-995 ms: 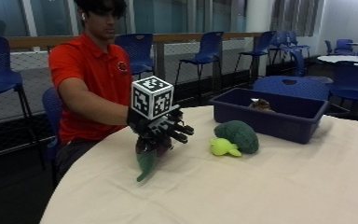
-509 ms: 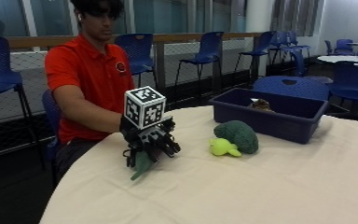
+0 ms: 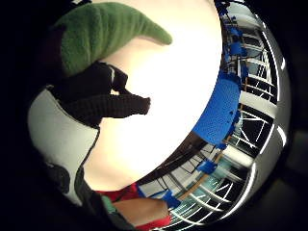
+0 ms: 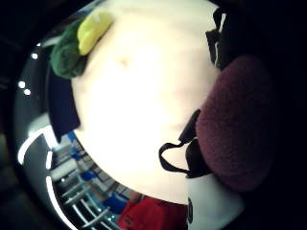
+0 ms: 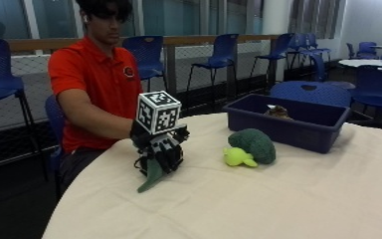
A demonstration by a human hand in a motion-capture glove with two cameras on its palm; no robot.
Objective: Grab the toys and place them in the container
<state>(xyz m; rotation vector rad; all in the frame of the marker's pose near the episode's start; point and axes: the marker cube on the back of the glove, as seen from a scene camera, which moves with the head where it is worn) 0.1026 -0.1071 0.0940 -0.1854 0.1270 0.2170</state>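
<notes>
We see one toy (image 5: pixel 278 111) in the container (image 5: pixel 287 123) | our right hand (image 5: pixel 158 149) grasps green toy (image 5: pixel 151 178) | broccoli toy (image 5: pixel 250 147) left on table (image 5: pixel 277 199)

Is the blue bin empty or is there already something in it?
Not empty: a small brownish thing shows above the blue bin's rim. What it is, cannot tell.

You wear a red short-sleeved polo shirt (image 5: pixel 91 84) with a small dark round badge (image 5: pixel 131 72) on the chest and dark trousers (image 5: pixel 78 162). Your right hand (image 5: pixel 158 147) is in a black glove with black straps (image 4: pixel 175 151) and a white plastic piece (image 3: pixel 60 144) at the palm
</notes>
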